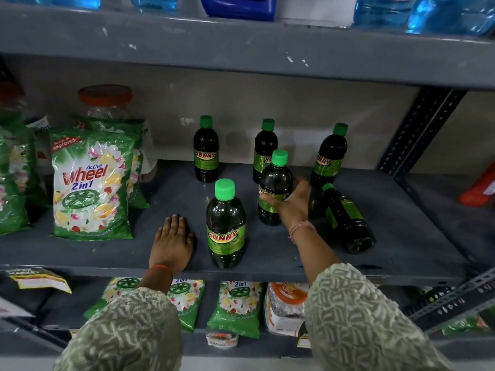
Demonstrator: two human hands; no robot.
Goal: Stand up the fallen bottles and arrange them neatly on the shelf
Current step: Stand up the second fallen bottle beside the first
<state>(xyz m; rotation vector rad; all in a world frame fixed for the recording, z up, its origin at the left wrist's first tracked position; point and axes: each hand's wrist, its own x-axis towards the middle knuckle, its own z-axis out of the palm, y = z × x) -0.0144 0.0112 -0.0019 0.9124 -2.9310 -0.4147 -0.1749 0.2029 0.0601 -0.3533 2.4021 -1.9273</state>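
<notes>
Dark bottles with green caps and green "Sunny" labels stand on the grey shelf. Three stand at the back: a left one, a middle one, a right one. A nearer bottle stands upright by the front edge. My right hand is wrapped around the side of another upright bottle in the middle. One bottle lies on its side at the right, cap pointing to the back. My left hand rests flat on the shelf, fingers apart, holding nothing.
Green "Wheel" detergent packets lean at the left, with an orange-lidded clear jar behind them. A perforated steel upright bounds the right side. Blue liquid containers sit on the shelf above; more packets lie on the shelf below.
</notes>
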